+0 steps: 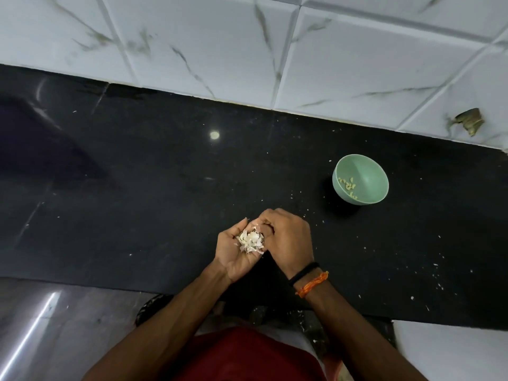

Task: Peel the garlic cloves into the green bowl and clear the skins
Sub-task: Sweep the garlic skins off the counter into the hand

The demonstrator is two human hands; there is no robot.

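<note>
My left hand (233,254) is palm up above the black counter (137,193), cupped round a heap of white garlic skins (250,240). My right hand (286,240) lies against it from the right, fingers curled down at the heap's edge; what its fingertips hold is hidden. The green bowl (369,198) stands on the counter to the right and further back, with several peeled cloves (347,184) inside.
Small bits of skin (435,266) are scattered over the right part of the counter. A white tiled wall (247,50) runs along the back. The counter's front edge is just below my wrists, with the floor (41,325) beneath at left.
</note>
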